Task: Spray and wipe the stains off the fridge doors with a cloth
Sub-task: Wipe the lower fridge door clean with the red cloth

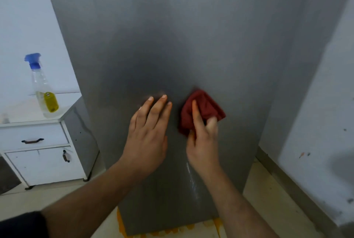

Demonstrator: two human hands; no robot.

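The grey fridge door (172, 36) fills the middle of the view. My right hand (203, 138) grips a dark red cloth (206, 106) and holds it against the door's lower half. My left hand (148, 132) lies flat on the door just left of the cloth, fingers straight and spread. A wet streak (192, 180) runs down the door below my right wrist. A clear spray bottle (43, 88) with a blue trigger head and yellow label stands on the white cabinet to the left, out of both hands.
A white cabinet (38, 153) with a drawer and a door stands left of the fridge. A pale wall (325, 103) closes in on the right. The floor is tiled, with an orange mat (122, 226) under the fridge's base.
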